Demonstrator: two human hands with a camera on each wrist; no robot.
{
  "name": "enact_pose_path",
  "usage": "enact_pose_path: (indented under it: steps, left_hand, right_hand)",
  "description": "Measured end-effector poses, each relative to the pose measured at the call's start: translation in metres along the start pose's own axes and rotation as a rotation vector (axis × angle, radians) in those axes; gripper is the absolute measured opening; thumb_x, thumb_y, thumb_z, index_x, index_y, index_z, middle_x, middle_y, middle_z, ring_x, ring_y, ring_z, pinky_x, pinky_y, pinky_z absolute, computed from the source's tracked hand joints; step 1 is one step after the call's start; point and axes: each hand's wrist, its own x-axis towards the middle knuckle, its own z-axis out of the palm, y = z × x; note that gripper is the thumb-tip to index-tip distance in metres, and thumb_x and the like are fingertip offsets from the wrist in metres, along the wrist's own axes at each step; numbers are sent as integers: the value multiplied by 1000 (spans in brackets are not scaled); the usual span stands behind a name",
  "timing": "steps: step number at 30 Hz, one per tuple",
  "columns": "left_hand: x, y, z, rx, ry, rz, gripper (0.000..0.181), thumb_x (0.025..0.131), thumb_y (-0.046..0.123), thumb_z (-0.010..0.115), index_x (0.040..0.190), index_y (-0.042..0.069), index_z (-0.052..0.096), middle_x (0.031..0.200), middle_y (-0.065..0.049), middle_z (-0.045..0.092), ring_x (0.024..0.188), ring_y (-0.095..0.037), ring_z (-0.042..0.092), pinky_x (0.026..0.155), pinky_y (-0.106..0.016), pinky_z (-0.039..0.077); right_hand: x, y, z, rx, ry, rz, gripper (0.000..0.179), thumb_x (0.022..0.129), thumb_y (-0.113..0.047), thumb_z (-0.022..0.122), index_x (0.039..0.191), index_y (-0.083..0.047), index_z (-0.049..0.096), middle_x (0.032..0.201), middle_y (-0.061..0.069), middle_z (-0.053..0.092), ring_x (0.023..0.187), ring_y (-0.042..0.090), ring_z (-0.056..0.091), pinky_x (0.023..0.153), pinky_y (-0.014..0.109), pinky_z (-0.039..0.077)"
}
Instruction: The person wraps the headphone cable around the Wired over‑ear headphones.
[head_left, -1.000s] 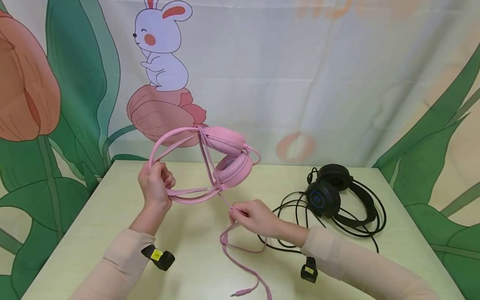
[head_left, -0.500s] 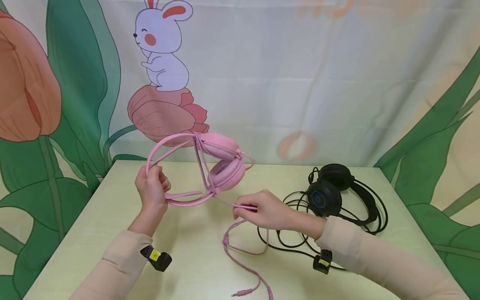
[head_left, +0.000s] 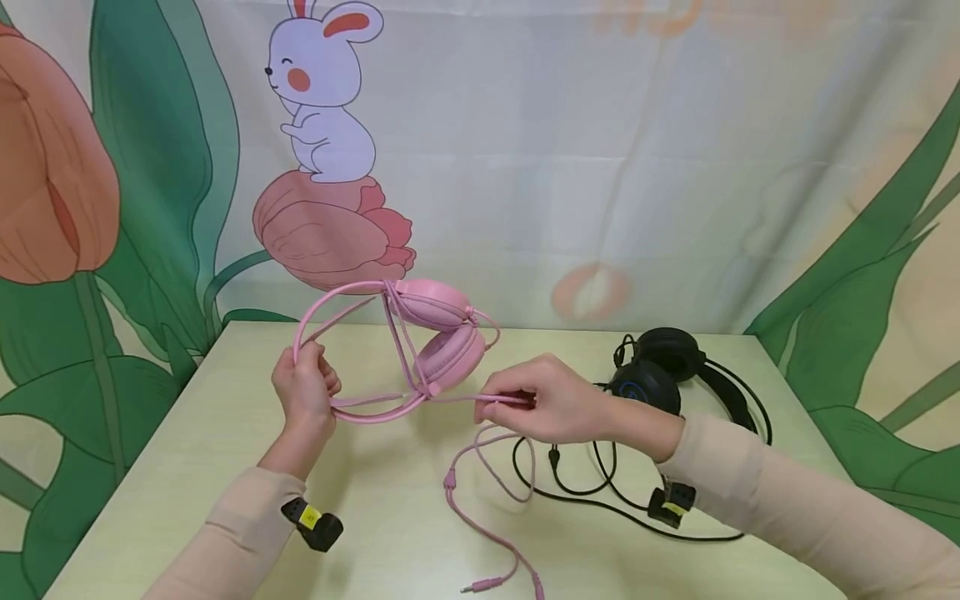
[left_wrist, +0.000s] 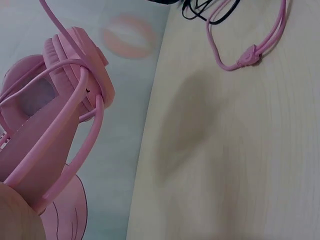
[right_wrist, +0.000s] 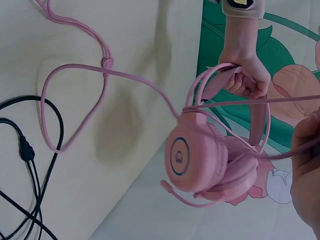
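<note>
A pink headset [head_left: 442,350] is held up over the table's left half, its ear cups facing right. My left hand [head_left: 303,383] grips it by the headband. Pink cable [right_wrist: 135,77] is wound across the headset between the two sides of the band. My right hand [head_left: 551,400] pinches a stretch of that cable, drawn nearly level out from the lower ear cup. The rest of the cable hangs from the right hand down to the table, past a small pink splitter [left_wrist: 249,56], to a plug [head_left: 483,586] near the front. A thin microphone boom [right_wrist: 187,200] shows on the headset.
A black headset [head_left: 660,375] lies at the table's back right, partly behind the right forearm. Its black cable [head_left: 585,500] loops over the table under that arm. A printed cloth backdrop [head_left: 487,167] hangs behind the table's far edge.
My right hand has moved right and slightly up, drawing the pink cable out straighter from the headset. The headset has sunk a little, while the left hand stays nearly in place.
</note>
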Motion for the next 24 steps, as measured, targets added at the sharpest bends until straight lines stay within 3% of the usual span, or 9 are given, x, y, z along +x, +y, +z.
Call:
enact_pose_path:
  steps: [5,13,20,24]
  left_hand:
    - [3,2,-2,110,11,54,11,85,9,49,75,10,43,47,4,39,34,-6,34,35,-17,29]
    - [2,-2,-6,116,4,5,10,85,9,49,76,9,43,47,4,39,35,-7,34,35,-17,28]
    - [-4,4,1,290,-70,103,10,82,8,49,74,10,44,43,5,41,34,-6,37,36,-17,32]
    - [-7,8,5,349,-127,166,10,82,6,51,75,10,45,43,6,40,35,-5,37,36,-18,32]
  right_hand:
    - [4,-12,-16,48,50,3,13,85,-1,59,87,-10,68,72,-5,61,52,2,31,46,18,29]
    - [9,-15,-36,26,113,-41,16,85,6,56,91,-3,68,71,0,60,48,4,25,42,20,24]
    - [18,-5,-48,-137,200,-186,12,85,0,60,91,-2,70,66,-2,56,49,3,28,44,17,24]
    - [26,1,-59,-324,288,-277,19,90,-19,57,86,-6,71,58,-5,49,48,3,29,43,17,23]
